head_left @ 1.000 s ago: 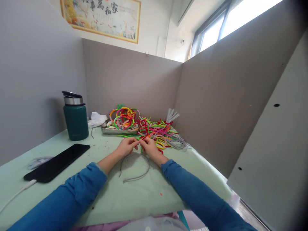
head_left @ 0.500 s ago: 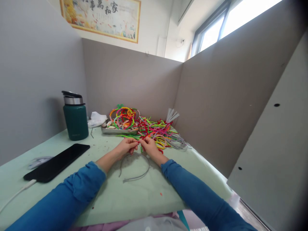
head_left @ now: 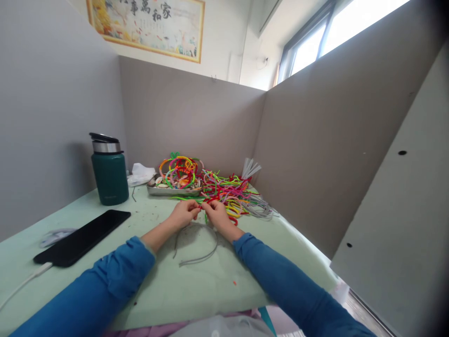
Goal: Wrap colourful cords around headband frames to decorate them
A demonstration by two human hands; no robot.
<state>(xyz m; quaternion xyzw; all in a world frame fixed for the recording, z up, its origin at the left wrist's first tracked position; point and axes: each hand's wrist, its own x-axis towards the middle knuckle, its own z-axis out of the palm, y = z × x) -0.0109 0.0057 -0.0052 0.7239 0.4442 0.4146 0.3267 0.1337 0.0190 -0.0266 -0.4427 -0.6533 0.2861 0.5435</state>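
The head view shows our left hand [head_left: 183, 214] and right hand [head_left: 218, 216], each grip pinched closed on a tiny red bit [head_left: 200, 207] on the near side of the bright fuzzy sticks [head_left: 226, 190]. It is so small it could pop out if a pinch goes loose. A low wrist could bump the gray hoop [head_left: 201, 259] on the tabletop [head_left: 196, 290].

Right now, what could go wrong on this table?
The small red piece between the fingertips of the left hand and right hand might slip and get lost among the coloured strands close behind. A lowered hand could knock the grey hoop just below. The green bottle, its lid apparently tipped up, could spill onto the phone if knocked, supposing it holds liquid.
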